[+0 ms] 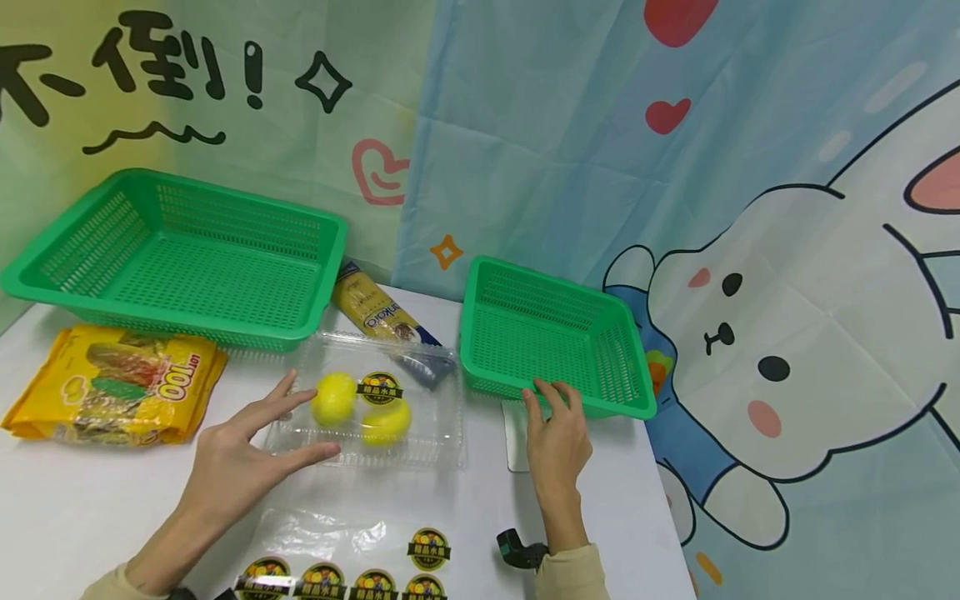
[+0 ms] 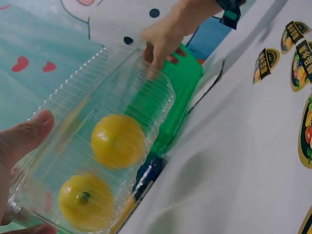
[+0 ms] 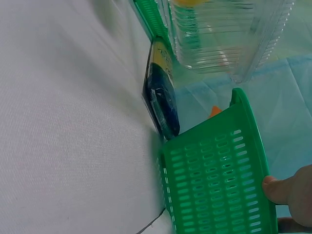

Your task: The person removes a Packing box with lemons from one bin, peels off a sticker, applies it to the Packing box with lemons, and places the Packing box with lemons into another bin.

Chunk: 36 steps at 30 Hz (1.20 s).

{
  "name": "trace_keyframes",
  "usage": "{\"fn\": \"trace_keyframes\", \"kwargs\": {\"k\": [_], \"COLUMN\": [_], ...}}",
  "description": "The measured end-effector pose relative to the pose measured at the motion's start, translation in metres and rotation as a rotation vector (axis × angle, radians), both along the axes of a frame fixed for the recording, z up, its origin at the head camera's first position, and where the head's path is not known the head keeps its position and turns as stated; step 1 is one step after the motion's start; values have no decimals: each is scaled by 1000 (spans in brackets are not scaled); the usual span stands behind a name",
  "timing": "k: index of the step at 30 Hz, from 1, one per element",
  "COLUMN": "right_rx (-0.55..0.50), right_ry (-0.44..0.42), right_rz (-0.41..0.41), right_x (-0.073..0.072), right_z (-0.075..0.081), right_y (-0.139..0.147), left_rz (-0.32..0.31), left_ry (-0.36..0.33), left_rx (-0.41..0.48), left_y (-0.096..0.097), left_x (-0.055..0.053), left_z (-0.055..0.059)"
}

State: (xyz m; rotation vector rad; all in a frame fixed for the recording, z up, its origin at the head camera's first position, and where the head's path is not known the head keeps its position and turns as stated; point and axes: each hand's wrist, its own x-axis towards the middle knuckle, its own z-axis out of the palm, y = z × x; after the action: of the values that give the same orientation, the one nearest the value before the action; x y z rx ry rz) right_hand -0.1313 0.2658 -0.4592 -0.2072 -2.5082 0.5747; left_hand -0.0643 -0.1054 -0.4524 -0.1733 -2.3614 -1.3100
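Note:
My left hand (image 1: pixel 240 450) grips a clear plastic clamshell box (image 1: pixel 437 421) by its left end, thumb on the near side and fingers on the far side. Inside lie two lemons (image 1: pixel 333 398), and a round black-and-gold sticker (image 1: pixel 380 388) shows on top. The right wrist view has the box (image 3: pixel 214 53) raised off the table. To its right, my right hand (image 1: pixel 557 437) holds the near rim of a small green basket (image 1: pixel 540 346). The thumb presses that rim in the right wrist view; the basket has nothing in it.
A larger green basket (image 1: pixel 217 267) stands back left, with a yellow food packet (image 1: pixel 112 387) before it. Behind the box lies a blue-and-gold packet (image 1: pixel 382 312). A sticker sheet (image 1: pixel 322 533) is at the front. A white flat piece (image 1: pixel 516 442) pokes from under the small basket.

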Motion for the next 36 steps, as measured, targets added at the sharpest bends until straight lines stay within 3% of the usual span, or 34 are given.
{"fn": "trace_keyframes", "kwargs": {"k": [8,24,36], "right_rx": [2,16,30], "right_ry": [15,20,35], "right_rz": [-3,-1,-14], "right_x": [0,1,0], "right_z": [0,-1,-3], "right_y": [0,0,0], "left_rz": [16,-9,3], "left_ry": [83,137,106], "left_rx": [-15,13,55], "left_y": [2,8,15], "left_x": [-1,-13,-27], "left_z": [7,20,33]}}
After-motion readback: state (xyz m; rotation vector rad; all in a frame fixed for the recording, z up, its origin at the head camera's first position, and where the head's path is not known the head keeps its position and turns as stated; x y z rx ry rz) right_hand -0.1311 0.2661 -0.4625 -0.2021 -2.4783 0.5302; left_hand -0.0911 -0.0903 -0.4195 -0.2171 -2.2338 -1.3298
